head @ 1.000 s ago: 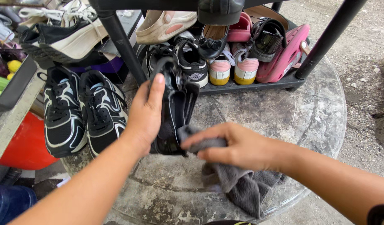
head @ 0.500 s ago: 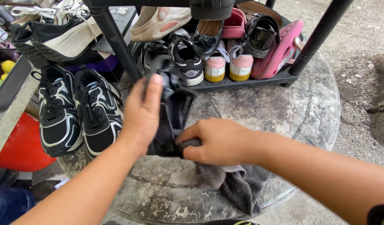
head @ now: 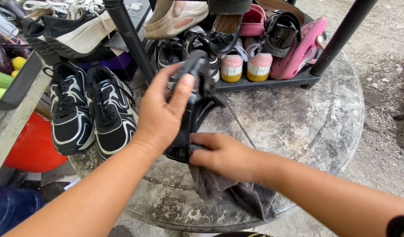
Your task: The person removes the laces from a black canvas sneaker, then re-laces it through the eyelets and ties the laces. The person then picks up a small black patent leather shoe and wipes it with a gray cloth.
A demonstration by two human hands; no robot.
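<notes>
your left hand (head: 160, 115) holds a black shoe (head: 194, 105) upright above the round stone table (head: 298, 127). the palm lies against the side of the shoe, and the fingers (head: 181, 92) are wrapped around its upper part, close together and pointing up. your right hand (head: 221, 154) is just below, at the lower end of the shoe. its fingers are curled and pressed together on a dark grey cloth (head: 237, 193), and they push this cloth against the shoe. the rest of the cloth hangs down and lies on the table near its front edge.

to the left of your left hand, a pair of black sneakers with white stripes (head: 90, 112) stands on the table, side by side, with the toes toward you. behind the shoe in your hand there is a low black shoe rack (head: 272, 81) with dark posts. on its bottom shelf you see small pink and white shoes with yellow soles (head: 245, 63), a pink sandal (head: 300, 48) leaning on its side, and a black glossy shoe (head: 281, 33) (some other dark pairs are there too, but i cannot tell them apart well). a beige and black sneaker (head: 66, 30) rests higher up on the left. under the table edge at the left is a red container (head: 33, 147), and a dark blue one (head: 11, 208) is at the corner.
</notes>
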